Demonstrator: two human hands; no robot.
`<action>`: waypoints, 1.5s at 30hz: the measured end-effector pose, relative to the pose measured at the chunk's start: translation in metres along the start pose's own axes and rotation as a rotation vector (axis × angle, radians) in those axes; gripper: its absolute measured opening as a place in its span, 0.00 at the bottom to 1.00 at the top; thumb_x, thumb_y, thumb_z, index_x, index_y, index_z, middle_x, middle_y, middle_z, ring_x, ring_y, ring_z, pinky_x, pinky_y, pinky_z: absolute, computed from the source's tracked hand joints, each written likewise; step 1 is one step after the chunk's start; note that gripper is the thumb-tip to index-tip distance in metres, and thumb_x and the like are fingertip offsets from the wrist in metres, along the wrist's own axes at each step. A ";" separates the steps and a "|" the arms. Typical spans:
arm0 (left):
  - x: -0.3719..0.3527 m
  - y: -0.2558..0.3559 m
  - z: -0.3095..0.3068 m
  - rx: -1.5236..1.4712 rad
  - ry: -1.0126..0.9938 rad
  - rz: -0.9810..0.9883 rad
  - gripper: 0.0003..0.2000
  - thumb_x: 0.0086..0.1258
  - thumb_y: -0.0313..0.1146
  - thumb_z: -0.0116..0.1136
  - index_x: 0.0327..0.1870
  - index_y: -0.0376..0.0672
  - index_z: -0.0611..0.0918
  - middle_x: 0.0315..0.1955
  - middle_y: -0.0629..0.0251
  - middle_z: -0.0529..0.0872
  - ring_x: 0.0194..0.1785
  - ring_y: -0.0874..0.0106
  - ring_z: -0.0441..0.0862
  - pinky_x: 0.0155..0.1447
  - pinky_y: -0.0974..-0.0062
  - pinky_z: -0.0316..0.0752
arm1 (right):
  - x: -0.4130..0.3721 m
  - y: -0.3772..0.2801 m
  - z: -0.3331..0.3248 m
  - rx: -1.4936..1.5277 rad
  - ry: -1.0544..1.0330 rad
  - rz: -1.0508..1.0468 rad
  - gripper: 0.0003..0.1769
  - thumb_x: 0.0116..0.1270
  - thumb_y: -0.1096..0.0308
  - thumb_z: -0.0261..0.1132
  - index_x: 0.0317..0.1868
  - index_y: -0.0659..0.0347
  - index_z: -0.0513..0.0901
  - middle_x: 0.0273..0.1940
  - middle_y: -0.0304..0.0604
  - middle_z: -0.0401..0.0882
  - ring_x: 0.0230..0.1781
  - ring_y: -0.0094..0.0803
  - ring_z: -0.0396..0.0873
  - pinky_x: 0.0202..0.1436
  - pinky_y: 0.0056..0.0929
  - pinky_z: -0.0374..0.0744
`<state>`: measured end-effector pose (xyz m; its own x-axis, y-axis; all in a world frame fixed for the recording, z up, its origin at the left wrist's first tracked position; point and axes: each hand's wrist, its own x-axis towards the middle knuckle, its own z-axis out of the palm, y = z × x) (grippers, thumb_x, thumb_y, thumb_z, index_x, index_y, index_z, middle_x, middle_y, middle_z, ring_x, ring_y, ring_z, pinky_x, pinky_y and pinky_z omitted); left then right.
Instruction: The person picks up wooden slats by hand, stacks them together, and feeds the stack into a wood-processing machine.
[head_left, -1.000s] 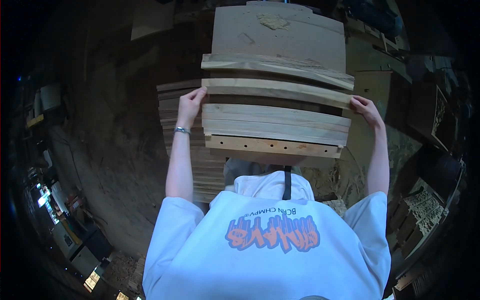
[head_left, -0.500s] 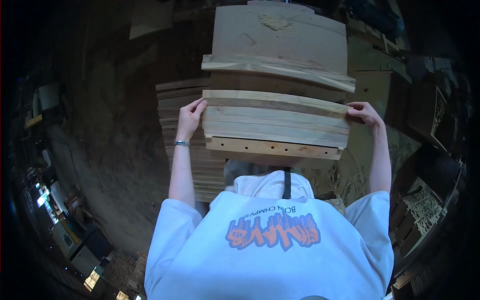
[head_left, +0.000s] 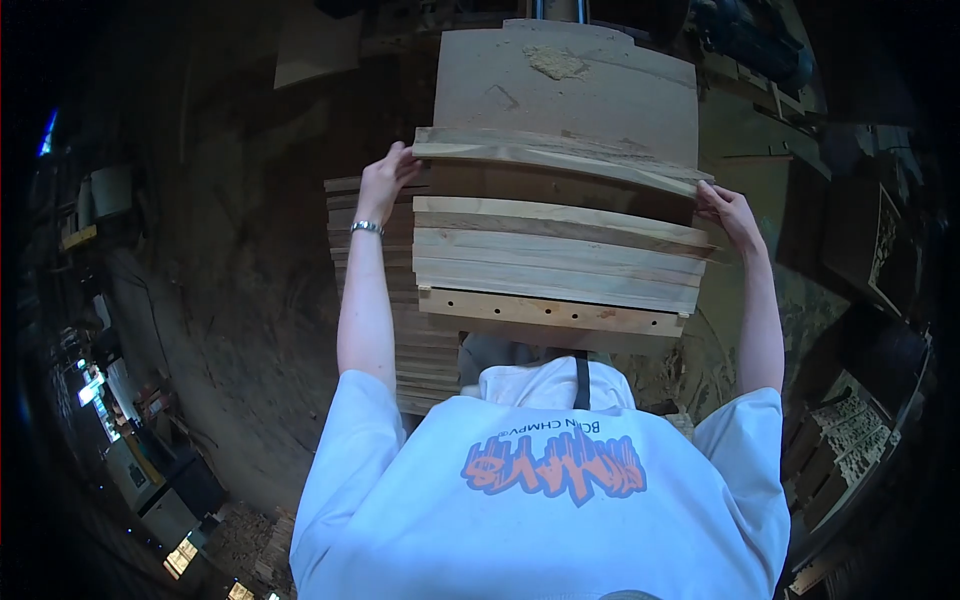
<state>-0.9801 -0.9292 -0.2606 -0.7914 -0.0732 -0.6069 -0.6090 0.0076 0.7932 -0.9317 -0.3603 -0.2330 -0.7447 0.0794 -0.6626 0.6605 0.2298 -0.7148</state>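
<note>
My left hand [head_left: 388, 182] is at the left end of a long wooden board [head_left: 560, 158], its fingertips closed on that end. At the board's other end, my right hand [head_left: 724, 210] pinches the right tip. This board lies across the near part of a wide, pale panel [head_left: 570, 90]. Closer to my body, a row of several planks [head_left: 560, 245] lies side by side. Along their near side runs a wooden strip with dark holes [head_left: 530, 308].
Below and left of the planks stands a stack of boards [head_left: 385, 365]. Sawdust [head_left: 556, 62] sits on the panel. A dark motor-like machine part [head_left: 755, 45] is at the upper right, and a bin of wood pieces [head_left: 850, 430] stands at the lower right.
Both hands have moved away from my body, from the ends of the nearer top plank to the ends of the farther board. The planks sit slightly lower in view.
</note>
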 end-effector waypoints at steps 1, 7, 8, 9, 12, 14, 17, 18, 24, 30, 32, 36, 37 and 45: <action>0.004 0.003 0.006 -0.067 -0.047 0.125 0.21 0.75 0.42 0.54 0.54 0.31 0.80 0.49 0.59 0.84 0.53 0.71 0.82 0.59 0.73 0.76 | 0.002 0.002 0.000 0.019 -0.003 -0.011 0.26 0.68 0.48 0.65 0.50 0.65 0.83 0.40 0.37 0.83 0.40 0.21 0.80 0.47 0.21 0.79; -0.020 -0.021 0.001 0.091 0.007 0.167 0.16 0.72 0.39 0.60 0.47 0.33 0.85 0.43 0.63 0.87 0.47 0.75 0.82 0.55 0.76 0.76 | -0.011 0.008 -0.013 -0.185 -0.112 -0.052 0.23 0.67 0.50 0.66 0.47 0.64 0.84 0.36 0.35 0.82 0.39 0.19 0.76 0.45 0.20 0.74; -0.026 -0.028 -0.002 0.119 0.023 0.178 0.16 0.71 0.38 0.60 0.48 0.33 0.85 0.43 0.64 0.87 0.46 0.76 0.82 0.54 0.78 0.75 | -0.016 0.008 -0.015 -0.323 -0.151 -0.086 0.22 0.67 0.51 0.67 0.46 0.64 0.84 0.35 0.34 0.81 0.38 0.18 0.75 0.45 0.21 0.73; -0.035 -0.032 -0.004 0.140 0.050 0.150 0.16 0.71 0.37 0.60 0.50 0.34 0.84 0.44 0.66 0.87 0.48 0.78 0.81 0.54 0.81 0.73 | -0.028 0.003 -0.010 -0.348 -0.140 -0.127 0.22 0.66 0.51 0.68 0.45 0.65 0.84 0.35 0.33 0.81 0.38 0.18 0.74 0.45 0.22 0.72; -0.045 -0.038 -0.012 -0.037 -0.049 0.053 0.16 0.71 0.37 0.59 0.53 0.35 0.83 0.47 0.65 0.86 0.52 0.77 0.80 0.57 0.79 0.71 | -0.032 0.007 -0.012 -0.257 -0.237 -0.143 0.23 0.65 0.51 0.68 0.46 0.65 0.84 0.36 0.33 0.82 0.39 0.19 0.75 0.46 0.21 0.72; -0.040 -0.033 -0.018 -0.059 -0.107 0.028 0.16 0.71 0.36 0.58 0.54 0.35 0.82 0.49 0.64 0.85 0.54 0.76 0.79 0.59 0.76 0.71 | -0.031 0.006 -0.012 -0.285 -0.231 -0.152 0.23 0.66 0.51 0.67 0.46 0.65 0.84 0.36 0.33 0.82 0.39 0.19 0.75 0.46 0.22 0.72; -0.031 -0.024 -0.017 -0.127 -0.167 0.036 0.16 0.72 0.35 0.57 0.55 0.35 0.81 0.51 0.63 0.84 0.55 0.73 0.79 0.62 0.71 0.72 | -0.035 0.000 -0.004 -0.196 -0.151 -0.113 0.23 0.66 0.51 0.67 0.48 0.64 0.84 0.37 0.32 0.82 0.39 0.19 0.75 0.46 0.22 0.73; -0.029 -0.020 -0.014 -0.172 -0.168 0.072 0.16 0.72 0.34 0.57 0.55 0.34 0.81 0.51 0.62 0.84 0.55 0.72 0.79 0.62 0.68 0.72 | -0.037 -0.002 -0.002 -0.079 -0.076 -0.068 0.22 0.67 0.51 0.66 0.48 0.64 0.84 0.37 0.32 0.82 0.40 0.19 0.75 0.46 0.21 0.73; -0.023 -0.012 -0.011 -0.134 -0.147 -0.007 0.17 0.70 0.33 0.59 0.55 0.33 0.80 0.50 0.60 0.84 0.55 0.71 0.79 0.61 0.68 0.75 | -0.015 0.014 -0.016 -0.208 -0.205 -0.075 0.24 0.67 0.51 0.66 0.54 0.60 0.82 0.43 0.31 0.81 0.40 0.16 0.75 0.45 0.18 0.73; -0.026 -0.020 -0.013 -0.252 -0.200 -0.011 0.20 0.71 0.33 0.59 0.59 0.31 0.76 0.53 0.59 0.82 0.57 0.71 0.78 0.62 0.72 0.73 | -0.024 0.007 -0.010 -0.197 -0.173 -0.057 0.23 0.68 0.52 0.66 0.55 0.59 0.81 0.42 0.29 0.80 0.34 0.15 0.73 0.43 0.16 0.72; -0.040 -0.028 -0.016 -0.252 -0.178 -0.022 0.21 0.71 0.33 0.59 0.60 0.30 0.75 0.54 0.58 0.81 0.57 0.71 0.78 0.62 0.73 0.73 | -0.026 0.019 -0.011 -0.179 -0.172 -0.102 0.25 0.68 0.48 0.64 0.56 0.59 0.81 0.44 0.31 0.82 0.38 0.18 0.76 0.45 0.18 0.73; -0.084 -0.061 -0.026 -0.148 -0.177 -0.080 0.21 0.71 0.30 0.58 0.61 0.27 0.73 0.54 0.57 0.81 0.57 0.71 0.79 0.61 0.74 0.74 | -0.048 0.061 -0.013 0.152 0.159 -0.018 0.32 0.69 0.42 0.59 0.58 0.63 0.79 0.48 0.40 0.83 0.45 0.29 0.80 0.50 0.26 0.76; -0.094 -0.067 -0.028 -0.187 -0.186 -0.073 0.22 0.71 0.30 0.59 0.61 0.27 0.73 0.54 0.56 0.81 0.56 0.71 0.80 0.60 0.74 0.75 | -0.060 0.072 -0.004 0.208 0.287 0.034 0.34 0.69 0.41 0.59 0.58 0.65 0.78 0.48 0.42 0.83 0.45 0.31 0.80 0.51 0.27 0.76; -0.118 -0.090 -0.028 -0.283 -0.157 -0.005 0.22 0.68 0.30 0.63 0.59 0.28 0.75 0.49 0.58 0.83 0.51 0.72 0.82 0.55 0.76 0.78 | -0.117 0.122 0.037 0.363 0.154 0.044 0.17 0.68 0.59 0.67 0.50 0.63 0.81 0.45 0.36 0.81 0.44 0.20 0.78 0.44 0.17 0.76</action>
<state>-0.8308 -0.9497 -0.2592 -0.8005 0.0828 -0.5936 -0.5912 -0.2718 0.7593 -0.7603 -0.3779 -0.2509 -0.7022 0.2325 -0.6730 0.6625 -0.1329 -0.7372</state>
